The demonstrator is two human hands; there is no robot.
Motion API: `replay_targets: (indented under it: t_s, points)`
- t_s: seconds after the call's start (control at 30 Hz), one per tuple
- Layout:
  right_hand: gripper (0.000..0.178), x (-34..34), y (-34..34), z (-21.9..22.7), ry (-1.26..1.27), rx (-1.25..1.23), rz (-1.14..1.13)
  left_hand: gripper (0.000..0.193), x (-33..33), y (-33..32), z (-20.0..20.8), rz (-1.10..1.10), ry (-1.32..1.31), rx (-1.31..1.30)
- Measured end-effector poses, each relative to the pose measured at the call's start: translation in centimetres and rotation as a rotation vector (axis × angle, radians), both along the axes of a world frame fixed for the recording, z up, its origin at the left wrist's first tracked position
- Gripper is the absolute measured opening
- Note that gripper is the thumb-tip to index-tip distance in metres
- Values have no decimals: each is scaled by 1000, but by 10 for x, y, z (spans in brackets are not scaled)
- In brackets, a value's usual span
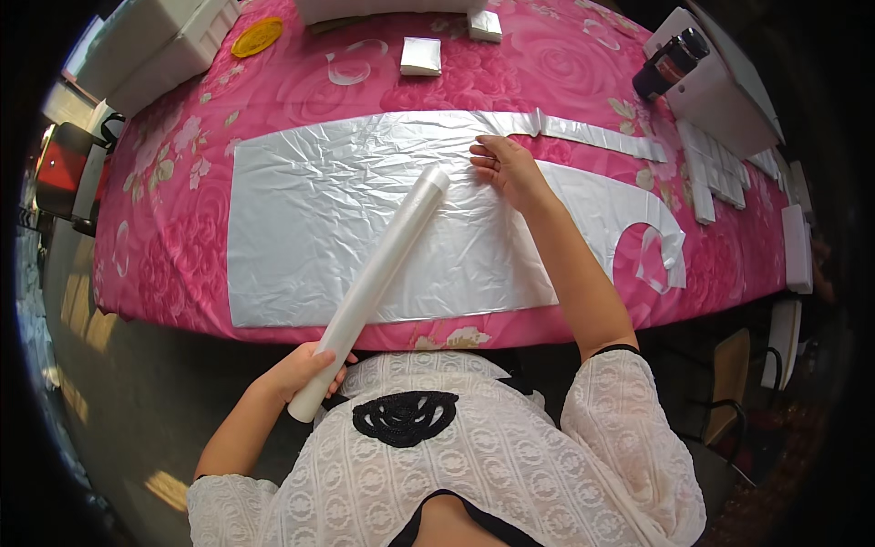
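My left hand [314,368] is wrapped round the lower part of a long, whitish translucent roll [383,267], which slants away from me over the table. Under the roll's far part lies a wrinkled silvery-white plastic apron [301,228], spread flat. Its cut-out neck end curves at the right, and a narrow strap [602,137] stretches along the far right side. Over the apron's far edge, close to where the strap begins, is my right hand [510,169]. Its fingers are apart and hold nothing that I can see.
A pink floral cloth [164,264] covers the table. Small silvery-white folded packets [421,56] lie at the far side. White boxes [155,55] stand far left, near a yellow round object [257,36]. A dark bottle [672,64] and more white packets [713,164] are at the right.
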State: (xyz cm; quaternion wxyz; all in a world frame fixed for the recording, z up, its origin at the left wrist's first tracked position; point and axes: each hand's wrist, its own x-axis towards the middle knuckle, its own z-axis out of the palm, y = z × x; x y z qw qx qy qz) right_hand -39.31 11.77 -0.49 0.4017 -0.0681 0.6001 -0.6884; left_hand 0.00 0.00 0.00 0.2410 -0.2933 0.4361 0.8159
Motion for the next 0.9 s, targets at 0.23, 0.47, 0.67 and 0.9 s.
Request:
replay_targets:
  t_s: [0.23,0.47,0.67,0.9]
  points:
    - [30,14,-4,5,269,144,315,71,4,-2,4,38,-40,-18]
    - [27,34,-11,13,293,216,583,74,4,4,3,48,-36,12]
    - [20,33,-15,5,301,167,520,68,8,-2,-6,-1,1,-10]
    - [21,-72,11,-27,641,300,57,62,12,-19,-1,-94,-71,-54]
